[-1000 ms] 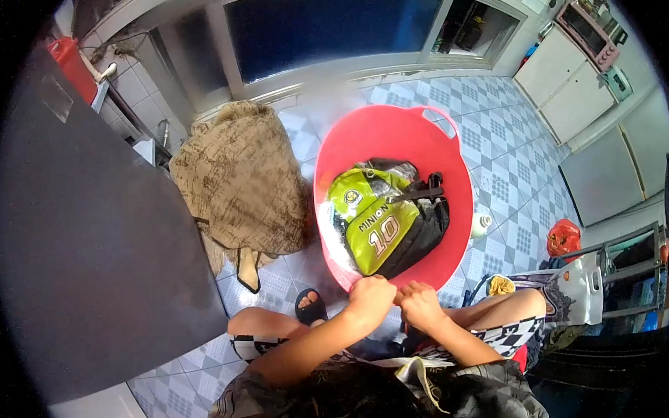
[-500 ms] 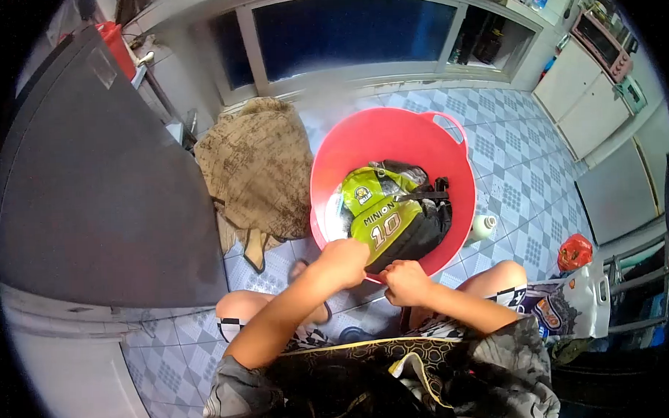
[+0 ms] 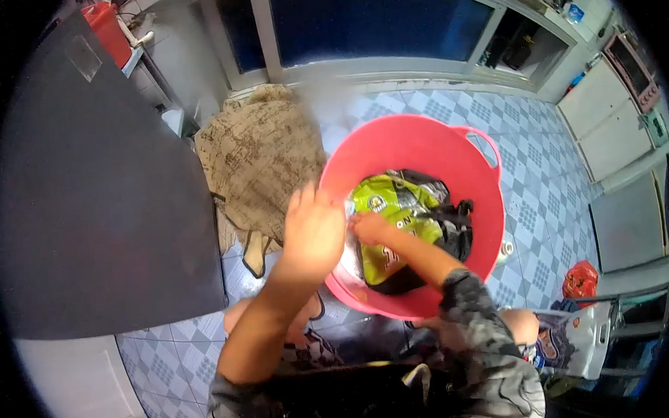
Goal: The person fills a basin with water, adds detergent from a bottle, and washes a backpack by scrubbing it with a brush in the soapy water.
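In front of me stands a large pink tub (image 3: pixel 409 131) with loop handles. Inside lies a lime-green and black backpack (image 3: pixel 416 228) with printed lettering, partly covered by my right forearm. My left hand (image 3: pixel 313 228) is at the tub's left rim, its fingers stretched out and a little apart; whether it touches the rim I cannot tell. My right hand (image 3: pixel 368 228) reaches across into the tub, fingers curled, beside the backpack's left edge. What its fingers hold, if anything, is hidden. A whitish patch shows low on the tub's left inside.
A brown patterned cloth cover (image 3: pixel 263 163) stands left of the tub, beside a large dark-grey panel (image 3: pixel 106 209). A pale bottle (image 3: pixel 505 252) is at the tub's right. A red plastic bag (image 3: pixel 580 281) and a printed bag (image 3: pixel 578 340) sit at right on blue tiles (image 3: pixel 539 165).
Both hands have left the tub's near rim. My left hand rose to the left rim and opened; my right hand moved left into the tub. The view has shifted.
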Demonstrator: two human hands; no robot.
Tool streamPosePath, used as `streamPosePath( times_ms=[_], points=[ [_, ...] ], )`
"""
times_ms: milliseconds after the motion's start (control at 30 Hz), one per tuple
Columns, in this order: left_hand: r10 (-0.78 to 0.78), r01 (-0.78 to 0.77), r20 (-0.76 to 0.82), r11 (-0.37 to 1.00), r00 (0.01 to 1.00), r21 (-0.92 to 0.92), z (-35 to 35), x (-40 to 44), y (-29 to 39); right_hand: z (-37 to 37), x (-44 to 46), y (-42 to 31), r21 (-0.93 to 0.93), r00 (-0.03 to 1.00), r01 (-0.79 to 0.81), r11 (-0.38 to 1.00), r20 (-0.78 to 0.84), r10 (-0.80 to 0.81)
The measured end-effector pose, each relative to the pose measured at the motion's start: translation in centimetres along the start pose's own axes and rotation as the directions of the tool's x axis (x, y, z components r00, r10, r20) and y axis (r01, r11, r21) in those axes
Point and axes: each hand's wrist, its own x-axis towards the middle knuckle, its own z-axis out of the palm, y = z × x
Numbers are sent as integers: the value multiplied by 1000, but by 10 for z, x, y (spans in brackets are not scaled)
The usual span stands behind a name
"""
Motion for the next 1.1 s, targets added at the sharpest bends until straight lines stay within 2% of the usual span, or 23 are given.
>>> streamPosePath(
  times_ms=[33,67,133,167,200,267,333,400,467,533,567,600,667,700,800,833,867,933,967,1000,1033,1067,1100],
  points=[
    [-27,30,-75,999,997,38,9,-5,-4,9,22,2,-61,999,28,998,-33,-30],
    [-37,41,-75,998,996,41,12,-10,-4,24,40,2,-65,999,38,997,-32,-40],
    [-91,92,-13,995,996,43,11,-14,-2,58,71,-3,-232,976,20,972,-205,-69],
    [-90,91,-8,995,996,47,10,-13,-1,78,90,-4,-307,981,-21,952,-189,-39],
    [-93,93,10,996,996,15,9,-11,4,79,100,-7,-299,982,-19,954,-187,-39],
    [-91,92,31,996,995,-17,11,-10,8,91,115,-8,-345,1000,14,938,-9,-18],
    [-42,41,71,999,997,14,12,-11,10,109,130,-4,-377,997,10,926,-62,-36],
    [-44,46,106,999,993,-22,3,-10,12,102,136,-1,-418,998,-69,906,-33,60],
    [-55,64,133,996,990,-58,-2,-9,11,86,129,4,-432,991,-129,893,-86,101],
    [-57,68,115,994,992,-86,-6,-15,14,67,113,6,-425,1000,-19,905,-7,18],
    [-56,66,110,994,992,-91,-3,-17,13,60,97,10,-394,986,29,918,-140,-91],
    [-56,60,60,996,997,-66,2,-19,10,53,91,10,-399,986,24,917,-140,-87],
    [-41,41,6,998,999,-43,3,-18,10,42,77,12,-412,946,140,900,-213,-245],
    [-22,22,3,999,1000,-44,2,-14,10,40,68,15,-410,949,129,903,-214,-233],
    [26,-27,-34,999,999,-38,-2,-9,15,16,33,12,-219,834,243,945,-450,-319],
    [29,-29,-11,998,1000,-50,-3,-7,17,5,20,13,-141,811,290,947,-490,-321],
    [34,-33,12,998,999,-57,-5,-4,18,-6,4,14,-142,808,285,948,-496,-317],
    [41,-38,64,998,997,-53,-3,-1,21,-23,-33,18,-180,919,165,970,-329,-218],
    [40,-34,120,998,992,-53,-1,1,22,-33,-53,23,-40,960,122,992,-247,-129],
    [51,-46,125,998,991,-44,2,4,22,-41,-72,30,-43,985,63,997,-156,-69],
    [74,-58,216,995,974,-78,8,8,22,-46,-92,37,-50,998,2,999,-62,-5],
    [99,-68,304,991,947,-111,14,14,25,-48,-113,42,-40,997,-8,999,-73,5],
    [111,-41,417,984,902,-173,19,21,30,-49,-133,47,-15,997,-75,997,18,75]
  ],
)
